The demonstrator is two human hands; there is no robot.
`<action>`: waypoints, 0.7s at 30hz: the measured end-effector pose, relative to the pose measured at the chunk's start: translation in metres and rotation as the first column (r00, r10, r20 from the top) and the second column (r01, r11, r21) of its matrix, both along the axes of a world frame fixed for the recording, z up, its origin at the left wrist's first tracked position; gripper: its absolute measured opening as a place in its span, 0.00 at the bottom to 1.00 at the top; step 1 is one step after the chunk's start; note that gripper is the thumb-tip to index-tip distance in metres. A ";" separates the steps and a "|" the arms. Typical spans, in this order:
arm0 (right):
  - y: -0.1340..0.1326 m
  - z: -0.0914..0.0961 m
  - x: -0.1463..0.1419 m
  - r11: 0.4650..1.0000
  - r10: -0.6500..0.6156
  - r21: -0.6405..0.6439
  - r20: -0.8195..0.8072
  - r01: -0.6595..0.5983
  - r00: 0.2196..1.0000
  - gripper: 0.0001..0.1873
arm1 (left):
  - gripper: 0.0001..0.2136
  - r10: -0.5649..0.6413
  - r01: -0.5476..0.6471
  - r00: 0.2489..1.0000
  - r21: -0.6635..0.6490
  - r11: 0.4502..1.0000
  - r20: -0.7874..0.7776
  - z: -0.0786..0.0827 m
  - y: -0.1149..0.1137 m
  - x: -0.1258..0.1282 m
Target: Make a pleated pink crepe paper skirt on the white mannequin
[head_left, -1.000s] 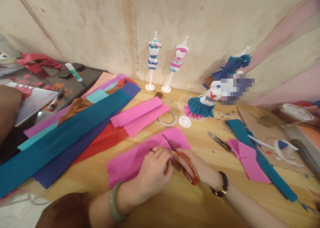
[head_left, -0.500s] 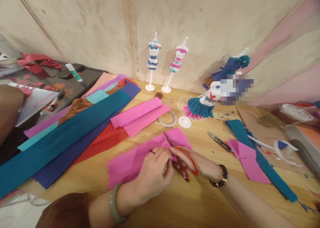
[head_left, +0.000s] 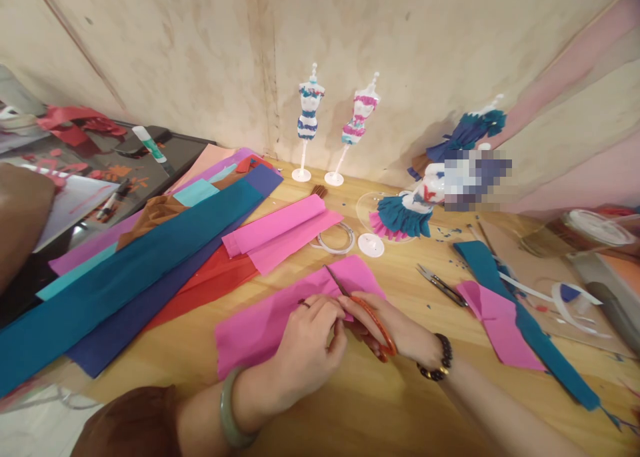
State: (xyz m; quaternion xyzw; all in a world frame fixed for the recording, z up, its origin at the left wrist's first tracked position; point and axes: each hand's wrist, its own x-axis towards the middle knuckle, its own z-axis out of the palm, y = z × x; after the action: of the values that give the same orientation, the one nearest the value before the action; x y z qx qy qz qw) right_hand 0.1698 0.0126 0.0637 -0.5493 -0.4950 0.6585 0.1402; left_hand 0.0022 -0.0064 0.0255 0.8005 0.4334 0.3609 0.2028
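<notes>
Pointing far-left, the scissors (head_left: 382, 326) are crossing the pink sheet (head_left: 255, 327), its long axis running far-right; right hand (head_left: 406, 325) is holding scissors, left hand (head_left: 313, 333) pink sheet.

The premises present as a craft workspace. A wooden table (head_left: 395, 413) bears long coloured strips (head_left: 140, 258), miniature dress forms (head_left: 307, 107), thread snips (head_left: 443, 286) and scattered scraps (head_left: 453, 230). Orange-handled scissors (head_left: 377, 319) cross a pink sheet (head_left: 260, 325); a glue stick (head_left: 150, 144) lies at left.

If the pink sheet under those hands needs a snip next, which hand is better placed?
Probably the right hand: it holds the orange-handled scissors, pointing over the pink sheet. The left hand is beside them at the sheet, with no visible cutting tool, so it seems better suited to steadying.
</notes>
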 end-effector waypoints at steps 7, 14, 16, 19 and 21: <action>-0.001 -0.013 0.004 0.995 0.008 0.095 0.021 -0.010 1.000 0.21 | 0.11 -0.006 0.006 1.000 -0.026 1.000 -0.001 0.000 0.000 0.001; 0.000 -0.010 0.000 0.989 0.025 0.142 0.095 -0.038 0.995 0.21 | 0.11 -0.028 0.027 0.999 -0.078 0.997 -0.018 -0.001 0.000 0.000; 0.000 -0.007 -0.001 0.990 0.020 0.139 0.109 -0.035 0.994 0.23 | 0.11 -0.029 0.027 0.999 -0.085 0.996 -0.021 -0.002 0.000 0.000; 0.001 -0.007 -0.002 0.989 0.015 0.143 0.105 -0.030 0.994 0.24 | 0.10 -0.031 0.028 0.999 -0.104 0.994 -0.031 -0.004 0.000 0.001; 0.001 -0.009 -0.002 0.990 0.011 0.140 0.117 -0.028 0.993 0.25 | 0.10 -0.046 0.039 0.998 -0.139 0.990 -0.047 -0.003 0.001 0.001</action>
State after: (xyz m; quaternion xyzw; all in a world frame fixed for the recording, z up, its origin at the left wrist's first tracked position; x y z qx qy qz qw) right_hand 0.1679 0.0137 0.0544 -0.5704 -0.5531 0.5900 0.1435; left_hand 0.0030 -0.0056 0.0224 0.8024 0.4451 0.3056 0.2542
